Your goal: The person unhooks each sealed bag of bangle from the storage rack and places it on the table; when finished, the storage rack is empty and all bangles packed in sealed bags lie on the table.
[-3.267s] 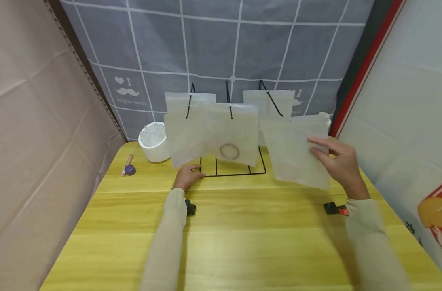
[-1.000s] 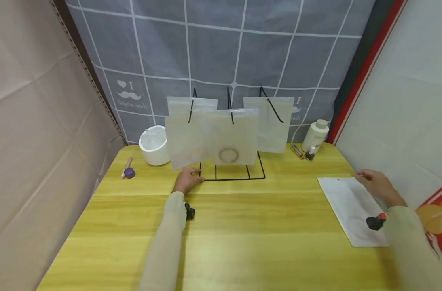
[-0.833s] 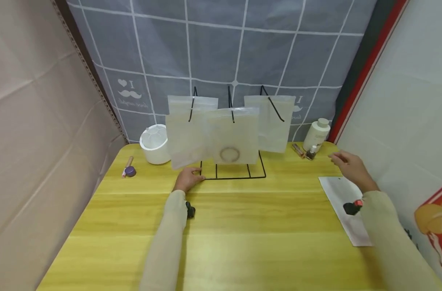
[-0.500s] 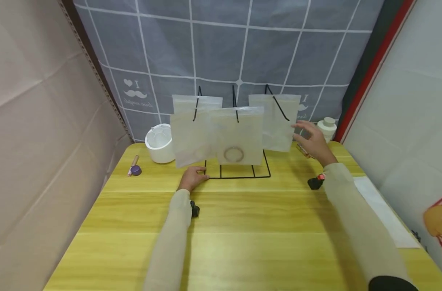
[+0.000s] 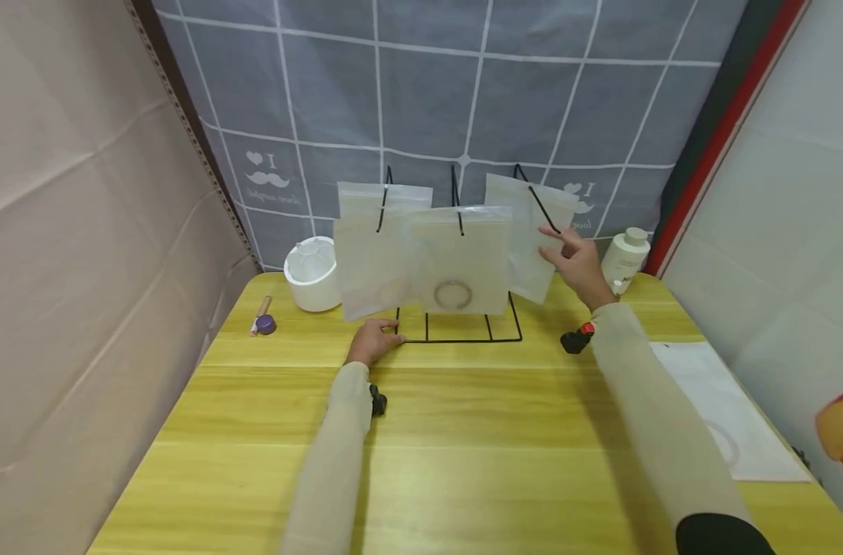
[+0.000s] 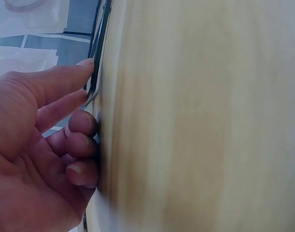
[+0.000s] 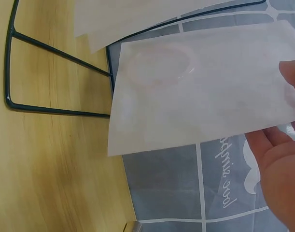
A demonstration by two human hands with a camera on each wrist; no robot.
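Observation:
My left hand [image 5: 372, 339] pinches the front left corner of a black wire rack [image 5: 463, 341] between thumb and fingers. In the left wrist view its other fingers curl against the wood. Frosted zip bags hang from the rack's hooks; the middle bag [image 5: 463, 254] shows a ring-shaped item [image 5: 453, 294] inside. My right hand [image 5: 577, 266] grips the right edge of the right-hand frosted zip bag [image 5: 528, 258], which tilts on its hook. In the right wrist view, the thumb lies on this bag [image 7: 210, 96], fingers behind, and a clear ring shape shows through it.
A flat white bag [image 5: 733, 408] lies at the table's right edge. A white bottle [image 5: 625, 258] stands behind my right hand. At the left are a white round container [image 5: 311, 277], a purple cap [image 5: 265, 324] and a tan stick [image 5: 264, 305].
My right hand laid a bag down at the right, then came back to the rack and took hold of the right-hand bag, tilting it. The left hand has stayed on the rack corner.

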